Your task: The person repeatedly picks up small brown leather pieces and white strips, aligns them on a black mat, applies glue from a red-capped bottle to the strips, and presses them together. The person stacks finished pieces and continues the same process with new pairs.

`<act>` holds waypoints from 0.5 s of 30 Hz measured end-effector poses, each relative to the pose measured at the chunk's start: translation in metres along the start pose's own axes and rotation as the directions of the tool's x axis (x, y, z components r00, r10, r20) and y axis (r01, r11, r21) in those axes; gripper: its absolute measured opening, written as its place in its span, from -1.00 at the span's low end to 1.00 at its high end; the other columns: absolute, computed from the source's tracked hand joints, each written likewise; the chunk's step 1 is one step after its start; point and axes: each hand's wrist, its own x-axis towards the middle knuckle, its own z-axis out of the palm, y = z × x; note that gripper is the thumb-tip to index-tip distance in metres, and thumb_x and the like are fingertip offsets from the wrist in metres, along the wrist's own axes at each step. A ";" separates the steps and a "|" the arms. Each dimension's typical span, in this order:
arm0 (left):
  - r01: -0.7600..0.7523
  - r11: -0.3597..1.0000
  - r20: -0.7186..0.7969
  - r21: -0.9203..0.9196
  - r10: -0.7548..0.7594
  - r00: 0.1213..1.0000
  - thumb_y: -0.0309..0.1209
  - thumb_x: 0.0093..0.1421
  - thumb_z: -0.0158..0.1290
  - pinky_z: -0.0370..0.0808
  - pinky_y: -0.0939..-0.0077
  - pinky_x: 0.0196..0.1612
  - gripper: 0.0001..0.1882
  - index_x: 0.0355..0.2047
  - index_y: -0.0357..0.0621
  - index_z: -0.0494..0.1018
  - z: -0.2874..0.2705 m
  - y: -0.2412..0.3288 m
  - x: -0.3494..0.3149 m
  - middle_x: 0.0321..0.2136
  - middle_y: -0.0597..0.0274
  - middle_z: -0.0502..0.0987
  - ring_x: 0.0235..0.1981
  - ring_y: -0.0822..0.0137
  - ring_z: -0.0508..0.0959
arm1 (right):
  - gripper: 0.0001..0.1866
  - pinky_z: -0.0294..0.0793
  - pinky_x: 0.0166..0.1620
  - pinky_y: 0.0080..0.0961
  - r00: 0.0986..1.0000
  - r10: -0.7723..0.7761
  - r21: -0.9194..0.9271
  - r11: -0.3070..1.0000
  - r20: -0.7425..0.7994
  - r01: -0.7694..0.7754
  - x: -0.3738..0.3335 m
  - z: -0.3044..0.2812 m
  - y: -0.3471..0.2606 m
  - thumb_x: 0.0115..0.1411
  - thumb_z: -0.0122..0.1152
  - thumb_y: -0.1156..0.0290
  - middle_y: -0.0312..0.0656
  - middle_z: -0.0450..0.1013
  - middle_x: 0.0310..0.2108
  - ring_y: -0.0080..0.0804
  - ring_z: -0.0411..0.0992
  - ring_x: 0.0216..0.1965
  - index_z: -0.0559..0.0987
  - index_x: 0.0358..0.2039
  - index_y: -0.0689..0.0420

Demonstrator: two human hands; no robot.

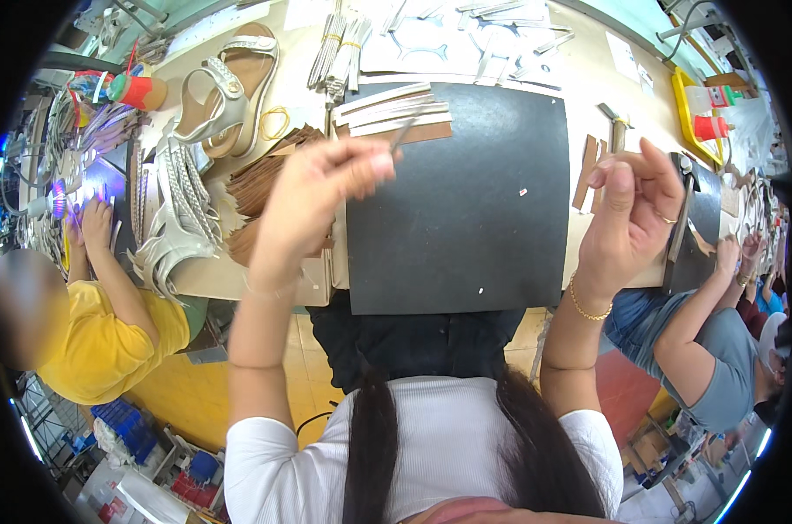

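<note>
Both hands hover over the black mat (466, 192): left fingers (374, 162) pinching a thin strip (405, 133), right fingers (627, 179) clenched.

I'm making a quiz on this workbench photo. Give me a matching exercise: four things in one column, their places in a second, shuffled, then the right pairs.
Things:
1. dark grey rectangular cutting mat
2. pale strappy sandal
3. yellow plastic tray
4. stack of brown leather strips

Places:
A. far right of the table
B. upper left of the table
C. middle of the table, between the person's raised hands
D. just left of the mat, behind the left hand

Pairs: 1-C, 2-B, 3-A, 4-D
</note>
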 end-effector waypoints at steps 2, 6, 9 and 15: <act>-0.121 0.992 0.055 0.038 0.119 0.991 -0.21 0.27 0.22 0.36 0.67 -0.32 -0.69 -0.29 -0.26 0.61 -0.009 0.016 0.034 -0.47 0.37 0.56 -0.46 0.57 0.39 | -0.71 0.47 -0.27 -0.63 0.997 0.071 0.017 0.997 0.033 -0.071 -0.007 -0.002 -0.001 0.34 0.19 0.54 -0.22 0.46 -0.34 -0.56 0.42 -0.38 0.47 0.05 0.26; 0.136 0.988 0.156 0.078 -0.147 0.977 -0.33 0.27 0.22 0.41 0.69 -0.39 -0.77 -0.25 -0.30 0.58 -0.020 0.032 0.115 -0.50 0.37 0.51 -0.48 0.57 0.42 | -0.79 0.46 -0.28 -0.65 0.981 0.160 -0.057 0.986 0.106 -0.155 -0.011 -0.010 0.003 0.33 0.20 0.54 -0.25 0.46 -0.32 -0.59 0.42 -0.38 0.54 -0.04 0.25; 0.208 0.962 0.206 0.175 -0.243 0.948 -0.36 0.30 0.19 0.41 0.71 -0.47 -0.77 -0.21 -0.33 0.56 -0.028 0.030 0.158 -0.43 0.32 0.54 -0.50 0.59 0.43 | -0.83 0.44 -0.30 -0.67 0.972 0.171 -0.122 0.981 0.161 -0.152 -0.006 -0.018 0.007 0.31 0.22 0.55 -0.27 0.47 -0.31 -0.60 0.42 -0.39 0.58 -0.09 0.24; 0.157 0.798 -0.050 0.582 -0.158 0.986 -0.27 0.21 0.29 0.33 0.70 -0.68 -0.67 -0.22 -0.35 0.58 -0.029 0.031 0.190 -0.49 0.22 0.58 -0.70 0.57 0.43 | -0.86 0.44 -0.27 -0.65 0.965 0.151 -0.217 0.971 0.215 -0.104 0.012 -0.018 0.013 0.28 0.23 0.58 -0.23 0.48 -0.36 -0.55 0.43 -0.40 0.62 -0.15 0.24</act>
